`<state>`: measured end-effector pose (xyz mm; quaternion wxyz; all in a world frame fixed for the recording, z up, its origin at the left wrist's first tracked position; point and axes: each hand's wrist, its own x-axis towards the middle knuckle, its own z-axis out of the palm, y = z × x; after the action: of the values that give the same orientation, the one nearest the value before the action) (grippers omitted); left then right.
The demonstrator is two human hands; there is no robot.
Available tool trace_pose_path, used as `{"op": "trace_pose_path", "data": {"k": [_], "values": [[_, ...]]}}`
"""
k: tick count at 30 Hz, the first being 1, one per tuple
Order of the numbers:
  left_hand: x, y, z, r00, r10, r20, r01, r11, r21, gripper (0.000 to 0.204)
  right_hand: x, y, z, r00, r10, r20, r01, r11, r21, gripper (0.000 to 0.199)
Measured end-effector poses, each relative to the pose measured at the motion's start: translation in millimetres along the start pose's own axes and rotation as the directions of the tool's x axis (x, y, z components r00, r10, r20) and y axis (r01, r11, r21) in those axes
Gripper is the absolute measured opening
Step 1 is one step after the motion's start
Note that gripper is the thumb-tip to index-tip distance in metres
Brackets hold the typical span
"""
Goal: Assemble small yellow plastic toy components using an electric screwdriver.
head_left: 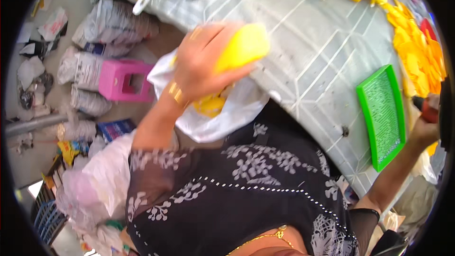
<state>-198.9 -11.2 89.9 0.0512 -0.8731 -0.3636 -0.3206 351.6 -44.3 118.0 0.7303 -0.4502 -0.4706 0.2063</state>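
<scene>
Left hand (201, 64) curled around yellow piece (245, 46), above white bag (204, 129) beside desk (327, 68), bag mouth seemingly kept within easy reach. Right hand (425, 130) at far right, grip unclear.

There on your left sits a pink stool (108, 81), packed bags (111, 24) crowding beside it! A grey pole (38, 123) cuts in from the far left; nearer you, a blue packet (115, 129), a yellow packet (68, 152), a big pale bag (92, 185) bulging.
</scene>
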Motion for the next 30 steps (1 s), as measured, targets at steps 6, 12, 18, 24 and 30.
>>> {"op": "trace_pose_path", "data": {"k": [6,12,18,24,30], "values": [[-168,-10,18,0.890,-0.436,0.137,0.409,0.893,0.185,0.070,-35,37,-51,0.951,0.073,-0.300,-0.115,0.986,-0.123,0.022],[10,-22,55,0.944,-0.323,-0.064,0.292,0.911,-0.292,0.050,-51,5,-120,0.952,0.241,-0.190,-0.264,0.322,-0.909,0.046],[203,-63,217,0.988,-0.086,0.125,0.090,0.996,-0.027,0.077,-89,-29,-6,0.873,0.487,-0.011,-0.048,0.063,-0.997,0.034],[278,-61,280,0.861,-0.333,0.384,0.255,0.937,0.241,0.091,-53,0,13,0.904,0.404,0.140,0.004,0.320,-0.947,0.030],[246,-79,252,0.858,-0.260,0.444,0.405,0.873,-0.271,0.078,47,90,2,0.941,0.337,-0.030,0.021,-0.147,-0.989,0.056]]}}
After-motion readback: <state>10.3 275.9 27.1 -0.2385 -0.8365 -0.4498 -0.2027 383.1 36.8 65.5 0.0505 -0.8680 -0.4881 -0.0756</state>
